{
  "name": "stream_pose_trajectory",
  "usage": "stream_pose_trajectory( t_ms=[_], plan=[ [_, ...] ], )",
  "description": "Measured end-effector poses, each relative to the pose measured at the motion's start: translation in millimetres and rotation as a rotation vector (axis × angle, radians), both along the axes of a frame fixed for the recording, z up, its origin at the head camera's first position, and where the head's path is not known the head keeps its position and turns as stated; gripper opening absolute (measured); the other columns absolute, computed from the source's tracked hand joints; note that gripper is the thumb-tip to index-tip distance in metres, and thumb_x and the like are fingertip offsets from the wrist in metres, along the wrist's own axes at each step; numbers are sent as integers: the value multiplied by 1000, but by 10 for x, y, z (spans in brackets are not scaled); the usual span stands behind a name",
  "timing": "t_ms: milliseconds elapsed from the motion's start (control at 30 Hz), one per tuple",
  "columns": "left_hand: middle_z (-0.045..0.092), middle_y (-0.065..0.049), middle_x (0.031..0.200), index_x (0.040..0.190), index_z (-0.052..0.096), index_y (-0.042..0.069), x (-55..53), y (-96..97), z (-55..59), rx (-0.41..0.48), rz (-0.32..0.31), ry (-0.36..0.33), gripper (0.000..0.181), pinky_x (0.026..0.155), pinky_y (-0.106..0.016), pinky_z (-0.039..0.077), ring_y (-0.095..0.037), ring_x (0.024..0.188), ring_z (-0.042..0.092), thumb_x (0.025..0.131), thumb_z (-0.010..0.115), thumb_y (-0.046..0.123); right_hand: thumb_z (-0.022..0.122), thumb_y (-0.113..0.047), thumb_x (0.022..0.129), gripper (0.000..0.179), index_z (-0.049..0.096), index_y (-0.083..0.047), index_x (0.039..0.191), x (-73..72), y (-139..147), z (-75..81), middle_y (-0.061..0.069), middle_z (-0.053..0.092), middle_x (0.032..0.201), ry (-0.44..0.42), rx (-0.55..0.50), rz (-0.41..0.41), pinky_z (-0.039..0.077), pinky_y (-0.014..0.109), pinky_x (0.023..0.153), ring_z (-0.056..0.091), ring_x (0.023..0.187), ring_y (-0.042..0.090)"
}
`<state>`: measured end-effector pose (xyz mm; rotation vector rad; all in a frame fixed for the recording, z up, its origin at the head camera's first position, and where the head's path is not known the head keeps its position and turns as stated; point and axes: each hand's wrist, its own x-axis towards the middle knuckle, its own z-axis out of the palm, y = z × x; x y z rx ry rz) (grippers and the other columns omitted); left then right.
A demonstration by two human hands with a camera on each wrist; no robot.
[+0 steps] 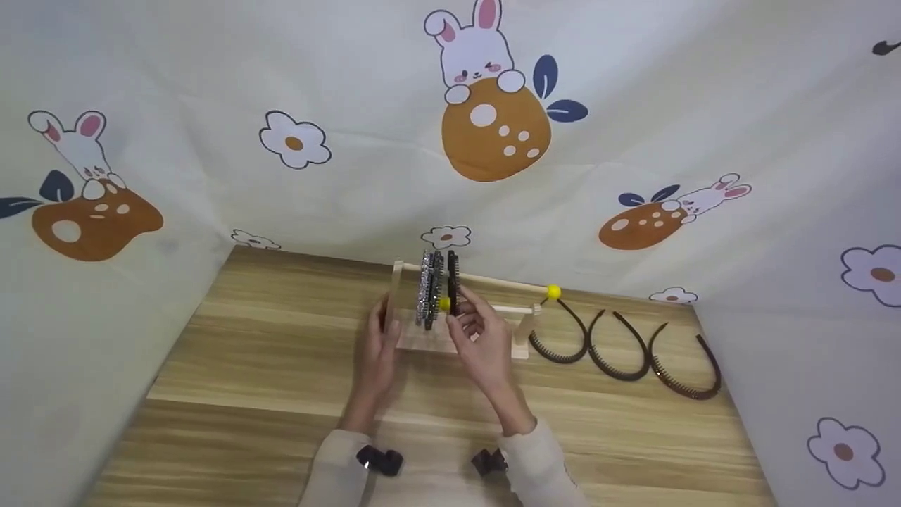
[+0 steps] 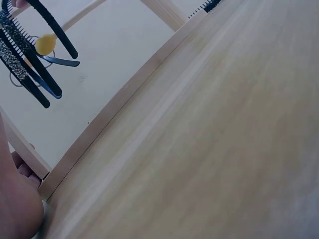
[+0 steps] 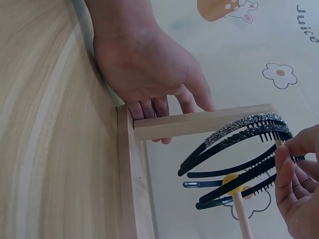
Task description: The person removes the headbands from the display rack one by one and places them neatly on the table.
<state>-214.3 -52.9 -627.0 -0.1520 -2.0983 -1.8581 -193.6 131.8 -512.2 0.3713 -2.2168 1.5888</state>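
Note:
My left hand [image 1: 380, 348] grips the left upright [image 3: 199, 122] of a wooden rack [image 1: 429, 341], thumb on one side and fingers behind it. With thumb and fingertips, my right hand [image 1: 486, 345] pinches a black toothed headband [image 1: 452, 271] near the rack's back rod [image 1: 503, 281]. Left of it, glittery silver and dark headbands [image 1: 424, 285] stand close together around that rod, teeth showing. A yellow ball [image 3: 232, 183] tips the rack's front rod [image 3: 242, 214], beside the headbands. In the left wrist view, lower ends of the headbands [image 2: 42, 74] hang free.
Several dark toothed headbands [image 1: 619, 373] lie in a row on the wooden table [image 1: 281, 380], right of the rack. Another yellow ball [image 1: 554, 291] caps the back rod's right end. Behind the table hangs a cloth [image 1: 352, 197] printed with rabbits and flowers.

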Motion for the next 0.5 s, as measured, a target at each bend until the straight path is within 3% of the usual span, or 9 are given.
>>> stream_pose_trajectory(
  t_ms=[233,500],
  plan=[
    [50,-22,168,170,40,9,-11,8,3,37,-11,17,57,121,-72,42,-47,149,52,116,51,25,78,11,95,52,64,12,144,-4,60,59,18,76,102,29,-11,4,62,22,73,70,85,19],
    [51,-23,166,168,41,4,-18,1,-17,18,-6,23,57,120,-72,43,-48,147,54,116,50,24,78,12,94,49,66,13,142,18,92,122,19,77,102,67,-16,-10,63,22,72,71,84,20]
  ],
)
